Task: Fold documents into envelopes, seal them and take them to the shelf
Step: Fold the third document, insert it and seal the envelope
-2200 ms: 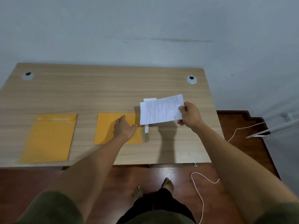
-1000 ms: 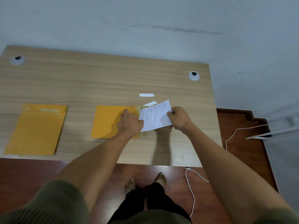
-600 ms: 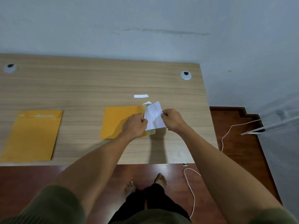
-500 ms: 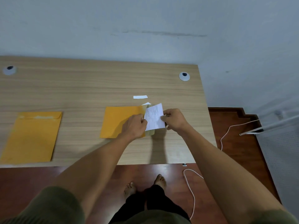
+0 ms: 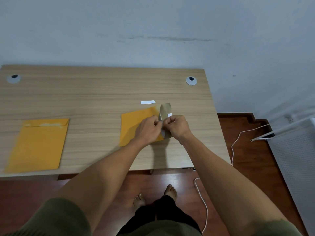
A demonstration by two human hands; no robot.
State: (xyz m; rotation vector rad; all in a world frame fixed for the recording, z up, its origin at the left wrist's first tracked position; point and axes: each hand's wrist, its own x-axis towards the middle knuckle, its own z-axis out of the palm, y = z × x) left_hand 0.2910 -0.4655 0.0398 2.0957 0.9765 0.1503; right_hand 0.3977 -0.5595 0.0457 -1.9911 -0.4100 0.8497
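1. left hand [image 5: 149, 129] and right hand [image 5: 176, 127] both pinch document [image 5: 163, 132] at open flap [image 5: 165, 110] of near envelope [image 5: 136, 126].
2. document nearly inside; sealing, shelf trip remain.
3. second envelope [image 5: 38, 143] lies left of it, well apart, flap down.

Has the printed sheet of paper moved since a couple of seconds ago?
Yes. The paper has slid left into the middle envelope; only a sliver shows between left hand and right hand.

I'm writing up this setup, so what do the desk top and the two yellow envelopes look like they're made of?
Desk top: probably wood-look laminate; even pale grain, smooth matte face.
Left envelope: likely kraft paper, matte orange-yellow, lying flat, with whitish patches along its flap.
Right envelope: same matte paper look; the left hand and right hand work at its open flap.
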